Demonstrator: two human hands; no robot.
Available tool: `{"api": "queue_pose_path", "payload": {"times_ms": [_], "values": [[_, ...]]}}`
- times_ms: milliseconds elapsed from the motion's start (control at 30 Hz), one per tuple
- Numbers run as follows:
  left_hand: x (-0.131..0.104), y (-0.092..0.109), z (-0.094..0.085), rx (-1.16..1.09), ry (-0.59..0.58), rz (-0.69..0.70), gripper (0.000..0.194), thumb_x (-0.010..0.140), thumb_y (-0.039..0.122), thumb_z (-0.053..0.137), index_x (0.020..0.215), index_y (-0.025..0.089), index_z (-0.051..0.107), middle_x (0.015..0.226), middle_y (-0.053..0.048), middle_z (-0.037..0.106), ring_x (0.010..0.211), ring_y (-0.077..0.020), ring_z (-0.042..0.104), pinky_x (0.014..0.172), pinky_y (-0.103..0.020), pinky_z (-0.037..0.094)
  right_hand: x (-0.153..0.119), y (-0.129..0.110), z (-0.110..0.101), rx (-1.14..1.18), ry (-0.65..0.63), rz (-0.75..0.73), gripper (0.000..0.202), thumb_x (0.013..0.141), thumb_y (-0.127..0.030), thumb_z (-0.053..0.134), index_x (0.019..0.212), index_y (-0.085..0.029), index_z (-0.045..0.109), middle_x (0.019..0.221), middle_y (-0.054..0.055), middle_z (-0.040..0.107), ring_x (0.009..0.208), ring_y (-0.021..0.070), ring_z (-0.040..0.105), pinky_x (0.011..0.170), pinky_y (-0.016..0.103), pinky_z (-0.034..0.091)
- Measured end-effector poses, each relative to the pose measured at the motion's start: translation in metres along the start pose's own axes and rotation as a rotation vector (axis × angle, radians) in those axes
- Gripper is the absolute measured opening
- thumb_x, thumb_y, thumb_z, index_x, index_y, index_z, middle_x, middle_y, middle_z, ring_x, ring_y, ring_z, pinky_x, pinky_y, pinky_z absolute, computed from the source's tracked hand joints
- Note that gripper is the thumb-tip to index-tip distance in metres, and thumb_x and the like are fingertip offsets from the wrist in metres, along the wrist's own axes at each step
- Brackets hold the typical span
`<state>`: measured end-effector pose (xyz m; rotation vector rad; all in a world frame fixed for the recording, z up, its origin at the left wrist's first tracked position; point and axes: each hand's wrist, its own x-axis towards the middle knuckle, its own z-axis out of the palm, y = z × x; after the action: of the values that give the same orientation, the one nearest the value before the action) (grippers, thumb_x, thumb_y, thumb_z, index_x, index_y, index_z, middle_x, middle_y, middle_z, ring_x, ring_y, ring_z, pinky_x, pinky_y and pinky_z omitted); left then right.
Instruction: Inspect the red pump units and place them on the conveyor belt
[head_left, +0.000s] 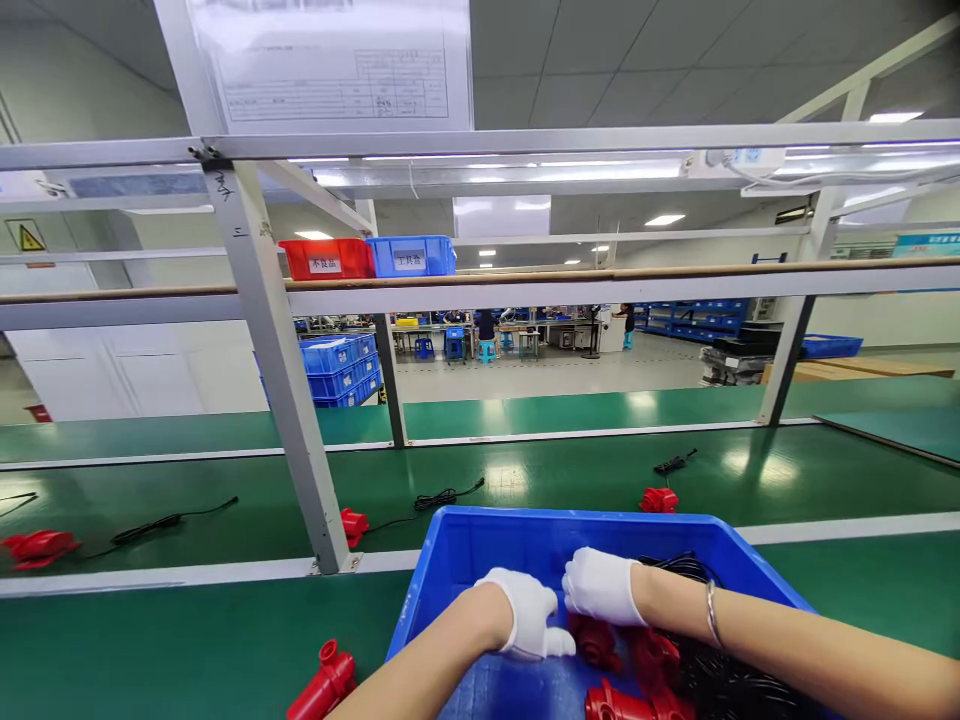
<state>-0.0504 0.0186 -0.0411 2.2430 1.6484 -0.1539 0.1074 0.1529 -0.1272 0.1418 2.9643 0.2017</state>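
Both hands wear white gloves and are inside a large blue bin [555,522]. My left hand [527,613] is over the middle of the bin, thumb and fingers apart, with nothing seen between them. To its right, my right hand [602,586] has its fingers curled in just above a red plastic part [596,640]; what it holds, if anything, is hidden. More red parts [626,703] and coiled black cables [739,680] lie in the right side of the bin.
A red part [326,682] lies on the green bench [187,640], left of the bin. Beyond, red parts with black cables [448,496] sit on a green surface. A metal post [289,370] stands left; small red [327,259] and blue [412,257] boxes sit on a shelf.
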Motion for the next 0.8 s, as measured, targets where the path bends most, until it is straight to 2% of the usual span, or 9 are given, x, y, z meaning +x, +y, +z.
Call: {"api": "queue_pose_path", "payload": {"times_ms": [133,233,300,400,467,533,633,700,800], "values": [[0.001,-0.001,-0.012,-0.236,0.331,-0.013,0.052,0.089,0.051,0.046,0.124,0.014,0.06,0.12,-0.02,0.062,0.114,-0.0388,0.057,0.098,-0.056,0.041,-0.024,-0.001,-0.03,0.211,0.157,0.173,0.011,0.084,-0.007,0.053,0.082,-0.012,0.063,0.077,0.004,0.061,0.08,0.0192,0.057,0.078,0.035,0.045],[0.004,-0.001,-0.024,-0.514,0.533,0.032,0.056,0.096,0.051,0.033,0.134,0.012,0.048,0.131,-0.018,0.055,0.122,-0.0316,0.05,0.107,-0.049,0.036,-0.053,-0.011,-0.068,0.442,0.323,0.331,0.023,0.095,-0.017,0.037,0.093,-0.014,0.06,0.089,0.008,0.062,0.085,0.0194,0.056,0.079,0.033,0.045],[0.006,0.002,-0.029,-0.705,0.552,0.138,0.057,0.098,0.052,0.028,0.133,0.013,0.049,0.132,-0.015,0.055,0.123,-0.0263,0.05,0.108,-0.043,0.037,-0.069,-0.023,-0.093,0.634,0.384,0.376,0.033,0.101,-0.029,0.026,0.099,-0.016,0.056,0.09,0.005,0.06,0.08,0.0162,0.055,0.073,0.028,0.045],[0.005,0.014,-0.031,-0.972,0.462,0.358,0.06,0.1,0.056,0.021,0.133,0.015,0.051,0.135,-0.011,0.055,0.123,-0.0224,0.052,0.106,-0.038,0.042,-0.083,-0.046,-0.119,0.962,0.419,0.402,0.041,0.103,-0.043,0.02,0.091,-0.018,0.051,0.075,0.0,0.05,0.063,0.0119,0.043,0.057,0.023,0.039],[0.004,0.026,-0.028,-1.188,0.403,0.477,0.068,0.099,0.061,0.016,0.137,0.015,0.048,0.136,-0.011,0.054,0.126,-0.0229,0.051,0.108,-0.038,0.041,-0.083,-0.061,-0.125,1.253,0.459,0.393,0.044,0.101,-0.049,0.025,0.077,-0.018,0.046,0.065,-0.003,0.042,0.057,0.0102,0.033,0.055,0.022,0.033],[0.003,0.038,-0.023,-1.492,0.349,0.541,0.078,0.094,0.071,0.023,0.134,0.01,0.051,0.132,-0.014,0.056,0.127,-0.0263,0.049,0.112,-0.039,0.036,-0.077,-0.074,-0.123,1.508,0.515,0.358,0.045,0.096,-0.051,0.036,0.067,-0.017,0.042,0.058,-0.003,0.037,0.057,0.0097,0.031,0.058,0.022,0.031],[0.004,0.052,-0.014,-1.882,0.341,0.491,0.084,0.083,0.079,0.044,0.117,0.005,0.062,0.118,-0.018,0.063,0.119,-0.0309,0.054,0.111,-0.04,0.034,-0.066,-0.084,-0.115,1.714,0.555,0.397,0.042,0.091,-0.051,0.042,0.067,-0.017,0.045,0.052,-0.004,0.035,0.052,0.0089,0.029,0.054,0.021,0.026],[0.005,0.058,-0.009,-1.945,0.451,0.384,0.081,0.08,0.08,0.046,0.108,0.006,0.064,0.11,-0.016,0.065,0.111,-0.0293,0.057,0.108,-0.039,0.036,-0.062,-0.086,-0.112,1.72,0.529,0.485,0.04,0.091,-0.05,0.041,0.07,-0.017,0.048,0.051,-0.005,0.037,0.048,0.0082,0.027,0.051,0.021,0.023],[0.004,0.062,-0.006,-1.934,0.574,0.204,0.077,0.078,0.082,0.046,0.098,0.01,0.064,0.099,-0.01,0.066,0.097,-0.0247,0.06,0.099,-0.037,0.041,-0.063,-0.083,-0.114,1.498,0.388,0.57,0.043,0.091,-0.052,0.037,0.071,-0.017,0.051,0.055,-0.002,0.046,0.048,0.0098,0.035,0.05,0.022,0.027]]}}
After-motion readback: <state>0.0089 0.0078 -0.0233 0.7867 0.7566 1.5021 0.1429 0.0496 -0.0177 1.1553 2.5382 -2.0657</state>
